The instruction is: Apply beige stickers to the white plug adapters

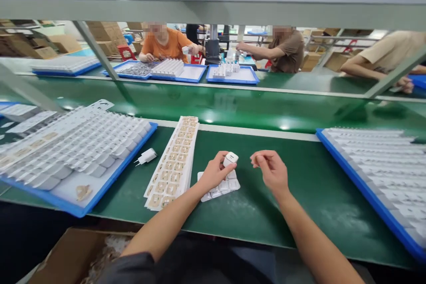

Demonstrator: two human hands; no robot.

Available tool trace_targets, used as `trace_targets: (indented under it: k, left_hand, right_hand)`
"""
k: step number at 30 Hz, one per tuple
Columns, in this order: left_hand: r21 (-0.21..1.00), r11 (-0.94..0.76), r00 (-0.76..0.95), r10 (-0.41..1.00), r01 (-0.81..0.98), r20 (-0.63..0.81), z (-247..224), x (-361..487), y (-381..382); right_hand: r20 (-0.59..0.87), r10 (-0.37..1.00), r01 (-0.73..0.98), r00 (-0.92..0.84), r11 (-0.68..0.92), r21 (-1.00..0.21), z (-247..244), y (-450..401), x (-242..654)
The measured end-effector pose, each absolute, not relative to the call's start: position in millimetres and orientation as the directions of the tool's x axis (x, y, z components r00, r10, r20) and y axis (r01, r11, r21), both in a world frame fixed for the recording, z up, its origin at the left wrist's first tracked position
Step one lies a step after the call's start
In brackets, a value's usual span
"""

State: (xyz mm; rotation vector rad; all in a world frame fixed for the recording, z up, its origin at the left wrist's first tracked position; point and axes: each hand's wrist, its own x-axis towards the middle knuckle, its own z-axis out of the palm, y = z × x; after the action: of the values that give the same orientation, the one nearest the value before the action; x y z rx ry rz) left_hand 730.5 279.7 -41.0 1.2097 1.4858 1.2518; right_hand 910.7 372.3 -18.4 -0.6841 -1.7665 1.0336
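Observation:
My left hand (218,171) grips a white charger plug (232,158), its port end facing up. Below that hand lies a small white tray with square pockets (221,190), partly covered by the fingers. To the right, above the green table, my right hand (273,171) is closed in a pinch; whatever its fingertips hold is too small to tell. A stack of white strips (173,159) with rows of tan, square-outlined pieces lies left of my left hand. Another white charger plug (147,156) with two pins rests on its side beyond the strips.
A blue-rimmed tray (109,177) of white chargers stands at left, with a crumpled tan scrap (83,192) in it. Another blue tray (359,182) of white pieces is at right. A shelf beam (213,6) crosses above. Co-workers sit opposite; a cardboard box (63,257) is below.

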Motion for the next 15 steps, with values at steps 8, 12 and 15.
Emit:
trace_targets:
  k: [8,12,15]
  left_hand:
    - [0.959,-0.282,-0.246,0.93,-0.008,0.272,-25.4,725.6,270.5]
    - [0.879,-0.471,-0.331,0.844,-0.079,0.422,9.2,719.4,256.8]
    - [0.809,-0.584,-0.344,0.774,-0.067,0.531,35.3,711.9,236.2]
  right_hand:
    - [0.173,0.827,0.033,-0.535,0.225,-0.974,-25.7,385.5,861.4]
    - [0.213,0.743,0.011,-0.635,0.283,-0.959,-15.5,360.8,814.0]
    - [0.265,0.7,-0.048,-0.663,0.314,-0.948,-13.9,336.7,777.4]
